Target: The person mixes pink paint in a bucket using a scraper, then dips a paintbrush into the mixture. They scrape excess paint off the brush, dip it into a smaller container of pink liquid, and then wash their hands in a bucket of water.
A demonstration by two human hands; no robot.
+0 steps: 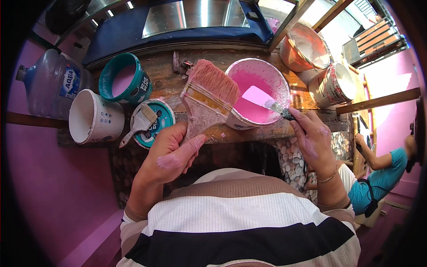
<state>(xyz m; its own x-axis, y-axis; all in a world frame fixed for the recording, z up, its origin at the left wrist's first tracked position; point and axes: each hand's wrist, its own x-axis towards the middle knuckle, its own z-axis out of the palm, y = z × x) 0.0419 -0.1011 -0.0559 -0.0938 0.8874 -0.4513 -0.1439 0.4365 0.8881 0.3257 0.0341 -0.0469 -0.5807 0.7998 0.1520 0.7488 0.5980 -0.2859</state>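
My left hand (173, 160), smeared with pale pink, grips the handle of a wide, pink-stained paintbrush (209, 89), bristles up, at the left of a white bucket of bright pink paint (245, 115). My right hand (313, 138) holds a dark-handled scraper (260, 97) over that bucket, its blade coated light pink. A smaller brush (143, 120) lies on a teal lid (162, 120) to the left of the big brush. Behind it stands a teal bucket (120, 80) with pale pink contents.
A wooden bench (164, 71) carries a water jug (49, 86), a white bucket (89, 115) and two stained buckets (302, 49) at right. Beyond lies a metal sheet (191, 18) on blue material. Another person (378, 178) in teal and white is at the right, beside a pink wall.
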